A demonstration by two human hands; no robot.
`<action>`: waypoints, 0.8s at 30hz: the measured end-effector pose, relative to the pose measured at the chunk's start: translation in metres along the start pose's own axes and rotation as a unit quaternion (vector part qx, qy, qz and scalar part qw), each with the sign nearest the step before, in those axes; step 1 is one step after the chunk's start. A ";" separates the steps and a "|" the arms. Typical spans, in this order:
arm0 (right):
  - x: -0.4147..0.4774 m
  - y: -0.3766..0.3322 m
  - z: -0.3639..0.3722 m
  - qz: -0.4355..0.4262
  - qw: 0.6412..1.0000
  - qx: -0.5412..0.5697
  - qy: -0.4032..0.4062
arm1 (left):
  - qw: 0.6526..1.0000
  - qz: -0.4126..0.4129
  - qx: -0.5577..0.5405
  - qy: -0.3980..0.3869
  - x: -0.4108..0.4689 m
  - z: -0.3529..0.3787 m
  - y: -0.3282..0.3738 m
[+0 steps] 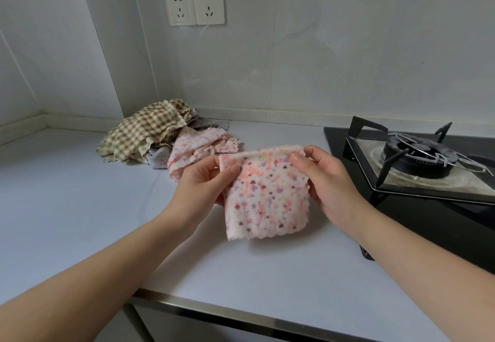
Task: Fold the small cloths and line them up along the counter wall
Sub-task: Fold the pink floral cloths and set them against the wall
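Spotted cloth [267, 197]: left hand [204, 181], right hand [328, 181]

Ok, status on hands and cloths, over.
Left hand and right hand each pinch a top corner of the pink speckled cloth hanging over the white counter. Crumpled cloth pile by the wall. Black gas hob close at right.

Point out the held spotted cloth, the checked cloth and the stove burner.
spotted cloth [267, 197]: head view, middle of its hanging face.
checked cloth [139, 134]: head view, its top layer.
stove burner [417, 166]: head view, dark body.
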State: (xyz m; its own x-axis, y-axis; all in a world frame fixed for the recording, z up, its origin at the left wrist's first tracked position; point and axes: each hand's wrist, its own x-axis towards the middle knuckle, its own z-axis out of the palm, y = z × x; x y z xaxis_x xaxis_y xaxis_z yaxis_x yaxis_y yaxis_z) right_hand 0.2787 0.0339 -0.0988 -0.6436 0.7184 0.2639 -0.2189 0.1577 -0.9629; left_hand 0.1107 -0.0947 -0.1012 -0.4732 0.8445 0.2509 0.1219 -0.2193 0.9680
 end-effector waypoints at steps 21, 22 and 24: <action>-0.004 0.003 0.007 -0.009 0.998 -0.062 0.033 | 0.993 -0.062 0.026 -0.099 -0.005 0.000 -0.001; -0.002 0.004 0.005 -0.009 0.997 -0.054 0.060 | 0.989 -0.077 0.025 -0.126 -0.005 0.000 -0.004; 0.000 0.007 0.003 0.005 0.994 -0.034 0.104 | 0.984 -0.094 0.034 -0.146 -0.006 0.002 -0.007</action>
State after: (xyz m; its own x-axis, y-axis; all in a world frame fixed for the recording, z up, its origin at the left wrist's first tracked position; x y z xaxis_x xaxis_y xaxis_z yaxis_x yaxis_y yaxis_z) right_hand 0.2749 0.0331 -0.1049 -0.4779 0.8437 0.2446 -0.1585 0.1910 -0.9687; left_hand 0.1147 -0.0971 -0.1097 -0.2226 0.9737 0.0477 0.1190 -0.0214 0.9927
